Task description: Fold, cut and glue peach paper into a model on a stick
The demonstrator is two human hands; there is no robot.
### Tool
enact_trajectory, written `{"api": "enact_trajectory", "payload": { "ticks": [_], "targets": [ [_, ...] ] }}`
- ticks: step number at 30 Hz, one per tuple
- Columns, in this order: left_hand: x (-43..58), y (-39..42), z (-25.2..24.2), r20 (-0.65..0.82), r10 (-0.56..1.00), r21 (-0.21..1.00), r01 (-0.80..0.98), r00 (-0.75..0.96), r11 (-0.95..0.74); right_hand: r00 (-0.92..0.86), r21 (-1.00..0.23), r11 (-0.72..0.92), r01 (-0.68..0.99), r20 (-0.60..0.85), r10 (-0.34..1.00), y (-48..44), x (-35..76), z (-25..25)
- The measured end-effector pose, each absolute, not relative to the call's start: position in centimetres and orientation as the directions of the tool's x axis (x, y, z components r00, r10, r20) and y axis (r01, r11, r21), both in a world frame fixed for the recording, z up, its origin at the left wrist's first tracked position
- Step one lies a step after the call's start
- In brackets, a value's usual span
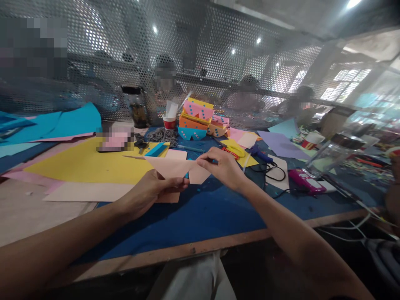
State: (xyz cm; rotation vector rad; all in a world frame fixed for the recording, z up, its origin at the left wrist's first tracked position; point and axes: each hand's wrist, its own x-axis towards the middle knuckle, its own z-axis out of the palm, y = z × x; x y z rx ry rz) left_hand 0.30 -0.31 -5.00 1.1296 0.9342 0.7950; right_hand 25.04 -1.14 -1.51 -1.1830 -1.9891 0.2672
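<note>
Above the blue tabletop (200, 216), a folded peach paper piece (171, 166) is held up between my two hands. My left hand (153, 189) is closed on its lower left part, thumb on top. At the far right corner, my right hand (220, 164) pinches the paper between thumb and fingers. Small bits of blue show by my left fingertips; I cannot tell whether they are stuck to the paper. Under and behind my left hand are more peach sheets and a large yellow sheet (93, 162).
Decorated paper boxes (196, 118) stack at the back, beside a paper cup (169, 121) and a dark bottle (137, 106). To the right are scissors (229, 151), a blue glue gun (261, 154) with its cord, a magenta device (306, 181) and a clear jar (334, 154). A perforated metal screen stands behind.
</note>
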Motion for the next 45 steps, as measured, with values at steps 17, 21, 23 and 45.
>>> {"api": "enact_trajectory", "payload": {
  "ticks": [17, 21, 23, 45],
  "targets": [
    [0.1, 0.2, -5.3, -0.208, 0.879, 0.966, -0.053, 0.428, 0.254, -0.231, -0.529, 0.540, 0.654, 0.540, 0.809, -1.1, 25.3, -1.4],
    [0.2, 0.1, -5.0, -0.185, 0.879, 0.970, -0.060, 0.440, 0.234, -0.211, -0.523, 0.538, 0.661, 0.558, 0.802, -0.9, 25.4, -1.4],
    [0.3, 0.0, -4.8, -0.182, 0.878, 0.971, -0.059, 0.443, 0.231, -0.203, -0.519, 0.534, 0.668, 0.563, 0.801, -0.8, 25.4, -1.4],
    [0.3, -0.1, -4.6, -0.147, 0.888, 0.975, -0.086, 0.435, 0.203, -0.131, -0.441, 0.516, 0.734, 0.654, 0.745, 0.1, 26.5, -1.9]
  ]
}}
